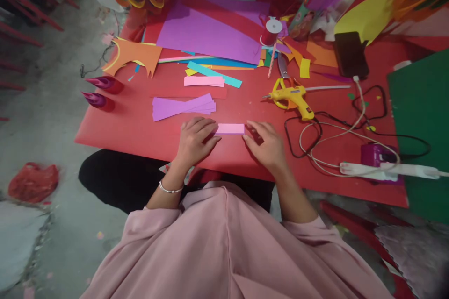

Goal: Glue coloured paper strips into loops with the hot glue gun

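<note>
A pink paper strip (230,128) lies level on the red table in front of me, with a thin purple edge showing under it. My left hand (199,138) has its fingers and thumb closed at the strip's left end, which they cover. At the right end, the thumb and forefinger of my right hand (266,145) hold the strip's tip from either side. Just beyond my left hand is a fanned stack of purple paper strips (184,106). Behind it are more pink strips (204,81) and a turquoise strip (224,77).
To the right lie a yellow glue gun (293,98), scissors (282,66), looped cables (315,149), a power strip (368,169) and a phone (351,53). Purple sheets (217,23) and a ribbon spool (271,32) are at the back. Rolled paper cones (101,100) rest at left.
</note>
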The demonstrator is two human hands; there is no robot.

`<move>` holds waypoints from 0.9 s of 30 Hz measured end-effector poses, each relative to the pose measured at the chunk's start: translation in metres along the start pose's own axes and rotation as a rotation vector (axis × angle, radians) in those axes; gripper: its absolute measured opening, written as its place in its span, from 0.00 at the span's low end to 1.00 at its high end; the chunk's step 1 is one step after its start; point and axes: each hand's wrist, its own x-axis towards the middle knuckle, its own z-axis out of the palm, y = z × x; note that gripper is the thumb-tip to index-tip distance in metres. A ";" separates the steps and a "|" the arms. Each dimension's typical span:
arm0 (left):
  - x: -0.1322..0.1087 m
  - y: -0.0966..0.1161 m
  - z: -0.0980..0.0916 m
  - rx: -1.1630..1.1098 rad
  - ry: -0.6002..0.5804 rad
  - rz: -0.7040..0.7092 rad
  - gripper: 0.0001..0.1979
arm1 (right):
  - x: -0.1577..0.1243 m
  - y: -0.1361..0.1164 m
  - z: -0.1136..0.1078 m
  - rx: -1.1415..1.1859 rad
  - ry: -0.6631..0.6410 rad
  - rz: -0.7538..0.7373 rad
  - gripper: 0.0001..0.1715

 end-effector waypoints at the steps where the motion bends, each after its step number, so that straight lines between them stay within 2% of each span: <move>1: -0.003 -0.001 -0.001 0.015 0.022 -0.020 0.16 | -0.001 -0.001 0.003 -0.061 0.015 -0.031 0.22; 5: -0.017 -0.007 -0.009 0.087 0.081 -0.086 0.18 | -0.004 -0.003 0.005 -0.272 -0.018 -0.144 0.20; 10: -0.031 -0.005 -0.021 0.108 0.021 -0.121 0.17 | -0.016 -0.025 0.006 -0.401 -0.028 -0.266 0.23; 14: -0.037 0.002 -0.023 0.161 0.003 -0.096 0.16 | -0.027 -0.045 0.016 -0.352 -0.114 -0.267 0.28; 18: -0.038 0.003 -0.022 0.172 0.004 -0.069 0.15 | -0.030 -0.051 0.023 -0.297 -0.212 -0.242 0.33; 27: -0.039 0.002 -0.022 0.150 -0.006 -0.084 0.13 | -0.030 -0.048 0.025 -0.298 -0.215 -0.229 0.27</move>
